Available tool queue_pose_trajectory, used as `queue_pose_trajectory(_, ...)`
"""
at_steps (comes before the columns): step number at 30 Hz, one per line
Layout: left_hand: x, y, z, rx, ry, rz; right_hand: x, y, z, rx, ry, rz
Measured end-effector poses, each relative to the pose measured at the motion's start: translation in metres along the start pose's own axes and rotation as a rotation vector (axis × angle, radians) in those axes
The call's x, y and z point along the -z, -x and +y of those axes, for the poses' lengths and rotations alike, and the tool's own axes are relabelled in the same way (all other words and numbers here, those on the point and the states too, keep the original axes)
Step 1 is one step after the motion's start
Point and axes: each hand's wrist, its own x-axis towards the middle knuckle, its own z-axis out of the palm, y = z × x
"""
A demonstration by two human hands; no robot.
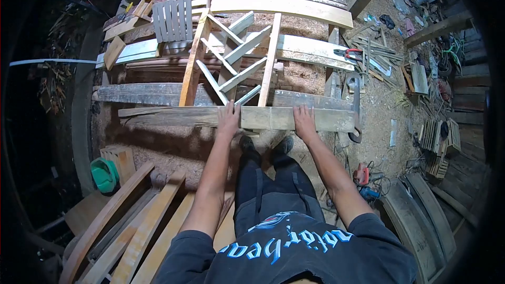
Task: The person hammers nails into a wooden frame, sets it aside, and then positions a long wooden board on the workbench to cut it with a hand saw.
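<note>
**Two open hands on a grey board**

Our left hand [229,119] and right hand [304,121] lie open, fingers slightly spread, on the long weathered grey wooden board [263,118] — we cannot tell if the thumbs press beneath. At its far edge is the pale wooden frame with slanting slats [269,63]. We'd do well to share the pressure evenly and keep fingertips clear of the frame's near ends. A large grey metal tool [356,100] lies by the board's right end; red-and-black pliers [346,51] sit farther off.
</note>
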Motion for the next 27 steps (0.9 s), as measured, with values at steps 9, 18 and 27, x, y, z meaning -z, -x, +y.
queue_pose_trajectory(9, -0.049, -0.009, -0.030, -0.037, -0.038, 0.216, 0.023, 0.003, -0.030, 0.047, 0.001, -0.033)
queue_pose_trajectory(18, -0.030, -0.012, -0.053, -0.219, -0.157, 0.254, 0.026, -0.023, -0.104, 0.052, -0.188, 0.011)
queue_pose_trajectory(27, -0.058, -0.031, -0.064, -0.318, -0.118, 0.362, 0.018, -0.037, -0.111, 0.021, 0.007, -0.082)
